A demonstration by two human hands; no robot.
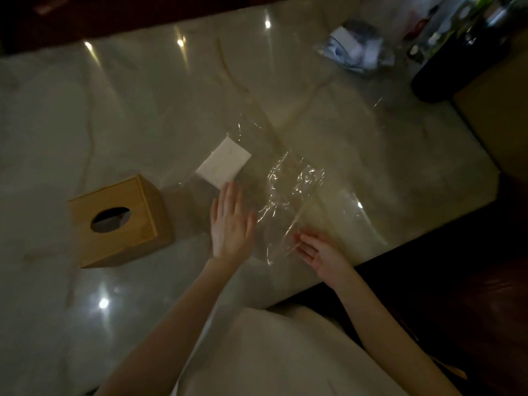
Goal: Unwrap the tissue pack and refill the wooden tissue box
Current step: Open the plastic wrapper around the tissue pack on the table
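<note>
Clear wrap lies loose between my flat, empty left grip and open right grip; tissues just past left fingertips, wooden box further left, surface edge under my right.

Room & blockers around the wooden tissue box

Your L hand lies flat just right of the box, w/ a bare strip of marble table between them, so you've got a clear lane there. Beyond the box and to its left: open tabletop. The white tissue stack sits up-right of the box, touching your fingertips. Crinkled clear wrap spreads further right, under your R hand. Far right of the box: dark bottle, plastic bag & clutter crowd the corner.
</note>
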